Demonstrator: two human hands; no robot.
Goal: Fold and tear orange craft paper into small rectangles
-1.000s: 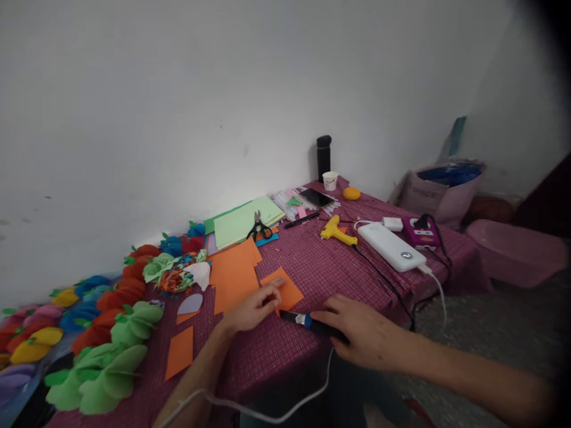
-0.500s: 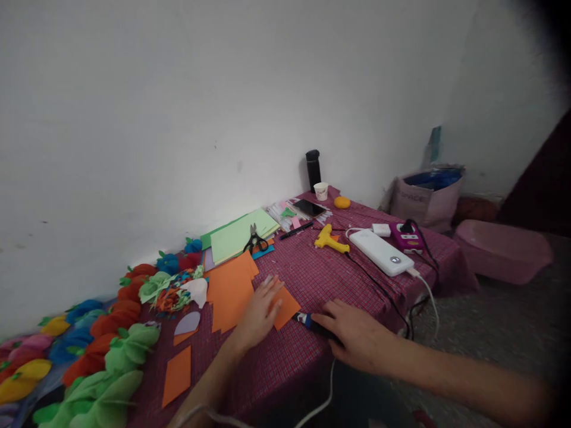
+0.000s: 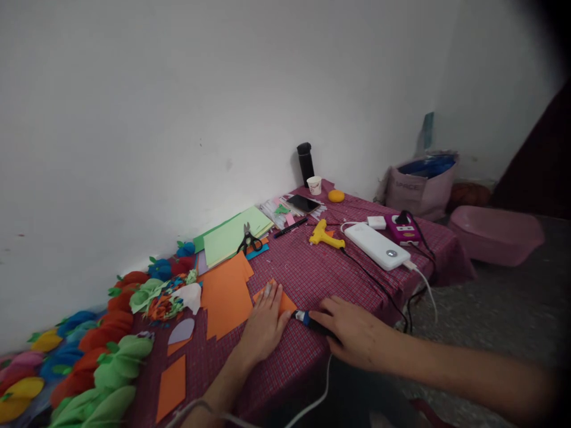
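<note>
- Far left, a crowd of green, red, blue and yellow paper pumpkin shapes [image 3: 118, 362] lines the table's edge.
- Next, a heap of shredded orange, green and blue paper [image 3: 164, 306], with a flat orange paper rectangle [image 3: 172, 386] lying nearer the person.
- Then the large orange paper sheets [image 3: 225, 300], and beyond them black-handled metal scissors [image 3: 248, 240] resting on pale green paper sheets [image 3: 232, 235].
- Here's the left hand [image 3: 264, 326], palm down, fingers straight and close together, laid flat over a small orange paper piece [image 3: 288, 304] near the table's front edge.
- Right beside that paper's corner, the front end of a slim black-handled cutter with a blue collar [image 3: 304, 318]; touching or not, I can't tell.
- And the right hand [image 3: 354, 330], fingers wrapped over the cutter's handle, gripping it.
- Beyond, a yellow plastic glue gun [image 3: 328, 236], then a white rectangular power bank [image 3: 375, 245].
</note>
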